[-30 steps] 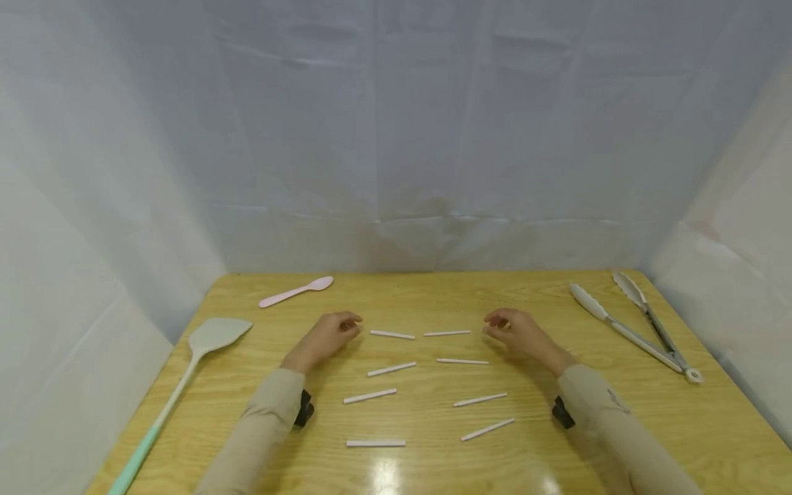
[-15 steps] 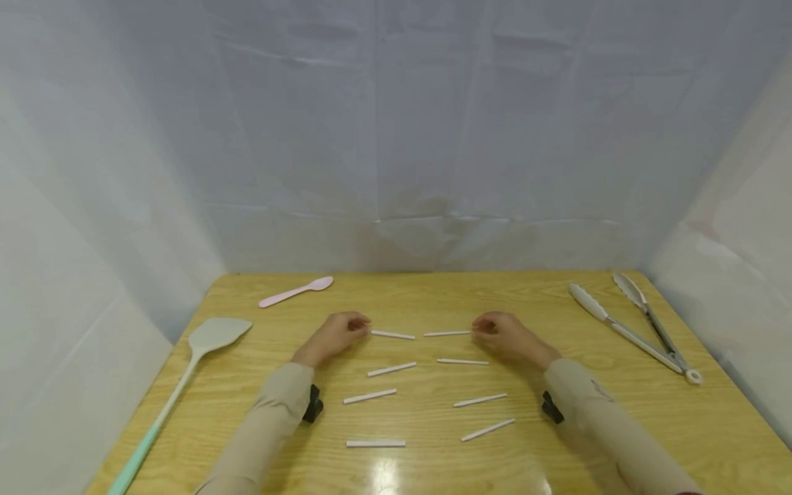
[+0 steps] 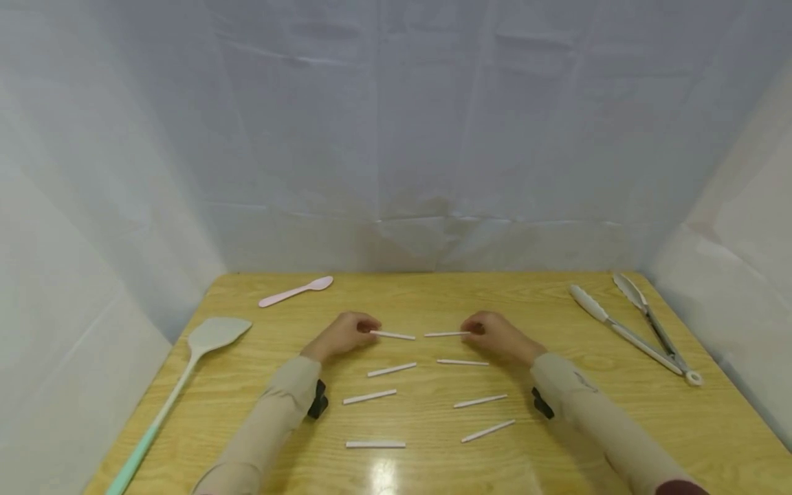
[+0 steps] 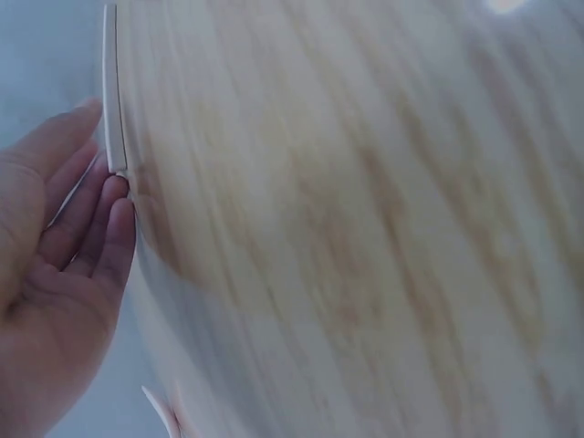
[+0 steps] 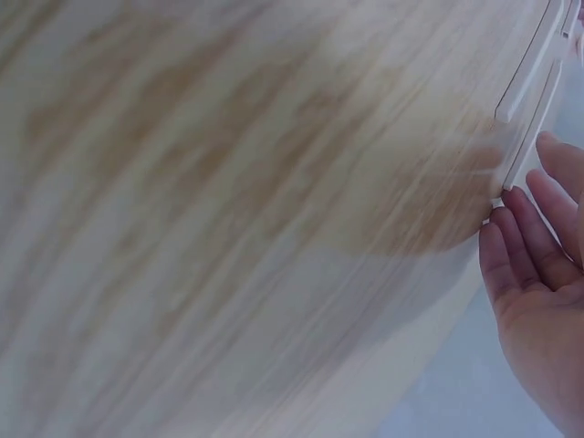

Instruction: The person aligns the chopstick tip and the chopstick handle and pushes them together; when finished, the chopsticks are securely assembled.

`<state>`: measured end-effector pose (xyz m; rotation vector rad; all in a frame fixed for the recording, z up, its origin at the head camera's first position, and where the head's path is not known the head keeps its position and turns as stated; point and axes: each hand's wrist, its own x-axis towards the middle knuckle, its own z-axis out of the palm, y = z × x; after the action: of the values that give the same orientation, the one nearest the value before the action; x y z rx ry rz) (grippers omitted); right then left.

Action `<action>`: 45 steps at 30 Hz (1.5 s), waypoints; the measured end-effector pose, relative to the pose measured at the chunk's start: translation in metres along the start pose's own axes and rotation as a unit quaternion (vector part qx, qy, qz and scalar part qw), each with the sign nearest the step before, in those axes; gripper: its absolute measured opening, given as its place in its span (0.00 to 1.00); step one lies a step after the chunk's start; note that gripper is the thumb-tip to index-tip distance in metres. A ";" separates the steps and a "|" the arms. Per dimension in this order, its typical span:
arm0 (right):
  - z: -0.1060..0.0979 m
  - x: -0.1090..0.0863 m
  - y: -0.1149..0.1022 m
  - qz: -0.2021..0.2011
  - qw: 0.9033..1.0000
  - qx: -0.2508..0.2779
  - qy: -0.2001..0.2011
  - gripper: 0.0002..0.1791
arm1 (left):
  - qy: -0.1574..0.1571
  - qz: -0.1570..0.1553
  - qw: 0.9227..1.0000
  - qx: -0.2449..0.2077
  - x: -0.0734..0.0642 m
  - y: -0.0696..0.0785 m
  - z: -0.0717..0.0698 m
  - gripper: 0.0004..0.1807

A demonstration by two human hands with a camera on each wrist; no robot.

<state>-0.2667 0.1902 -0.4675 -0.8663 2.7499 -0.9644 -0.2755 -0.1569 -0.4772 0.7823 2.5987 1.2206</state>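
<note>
Several thin white sticks lie on the wooden table in two loose columns. My left hand (image 3: 346,333) is at the outer end of the far left stick (image 3: 396,335). In the left wrist view its fingertips are by the end of that stick (image 4: 112,100), and a gap shows between thumb and stick. Mirroring it, my right hand (image 3: 497,335) reaches the outer end of the far right stick (image 3: 445,334). In the right wrist view its loosely bent fingers are beside the end of that stick (image 5: 529,137), thumb apart from the fingers. Both sticks still lie on the table.
A pink spoon (image 3: 297,291) lies at the back left. Along the left edge is a spatula (image 3: 216,333) with a green handle. Spread tongs (image 3: 640,337) lie on the right. More sticks, such as the nearest left one (image 3: 375,445), lie between my forearms.
Both hands have moved inward toward each other, from beside the two far sticks to their outer ends. The sticks and utensils have not moved.
</note>
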 end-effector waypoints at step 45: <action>0.013 0.014 -0.002 -0.051 0.998 -0.020 0.028 0.05 | 0.003 0.041 0.994 0.106 0.008 0.023 0.013 0.07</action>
<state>-0.2740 0.1740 -0.4748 -1.0088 2.8050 -0.9686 -0.2685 -0.1320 -0.4677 0.9316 2.7572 0.9783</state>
